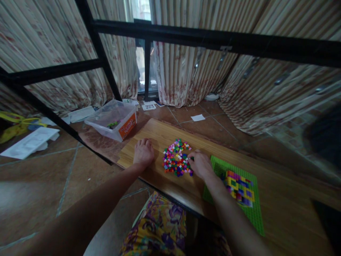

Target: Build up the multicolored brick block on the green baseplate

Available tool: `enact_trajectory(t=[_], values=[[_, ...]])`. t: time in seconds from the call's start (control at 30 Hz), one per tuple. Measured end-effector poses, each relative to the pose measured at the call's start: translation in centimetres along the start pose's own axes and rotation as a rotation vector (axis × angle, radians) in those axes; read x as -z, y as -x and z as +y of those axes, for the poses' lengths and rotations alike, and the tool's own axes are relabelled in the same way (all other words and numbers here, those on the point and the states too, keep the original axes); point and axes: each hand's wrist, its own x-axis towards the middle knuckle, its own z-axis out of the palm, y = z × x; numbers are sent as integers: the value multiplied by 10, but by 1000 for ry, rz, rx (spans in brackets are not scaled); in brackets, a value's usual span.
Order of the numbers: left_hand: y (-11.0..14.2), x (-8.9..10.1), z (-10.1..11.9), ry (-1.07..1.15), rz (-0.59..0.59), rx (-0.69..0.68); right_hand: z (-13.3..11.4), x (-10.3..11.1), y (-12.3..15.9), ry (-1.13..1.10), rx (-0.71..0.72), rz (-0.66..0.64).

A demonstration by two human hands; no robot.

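My left hand (144,153) rests palm down on the wooden tabletop (153,133), left of a pile of small colourful toy blocks (177,160). Its fingers are bent and slightly apart, and nothing shows in them. At the right edge of the pile, my right hand (201,163) pinches what looks like a small dark green block (192,158), partly hidden by the fingers. Under and beyond my right forearm lies a green studded baseplate (257,209). On it stands a patterned patch of yellow, purple, red and orange blocks (239,188).
A clear plastic box (110,122) with an orange label and a few green pieces stands on the floor beyond the table's left end. A black metal frame (170,30) crosses the view before striped curtains (183,74). White paper (198,117) lies on the tiles.
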Motion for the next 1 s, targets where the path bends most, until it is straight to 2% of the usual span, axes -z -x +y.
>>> enact_trajectory(t=[0.1,0.2,0.3,0.47,0.6,0.73,0.83,1.0], values=[[0,-1,-1,0,13,-3,-3,9,6,-29,15,23],[0,-2,-2,0,25,-12,-7,24,21,-170,7,126],[0,-1,-2,-2,27,-15,-14,40,46,-399,-29,230],[-1,-1,-4,5,39,-30,-12,50,102,-641,-142,250],[-3,-4,-6,8,63,-45,17,57,138,-596,-340,391],[-4,-5,-6,-16,66,-54,51,70,156,-473,-481,469],[-4,-4,-6,-22,58,-58,65,72,156,-361,-456,462],[-5,-4,-7,-8,59,-51,69,60,148,-155,-274,453]])
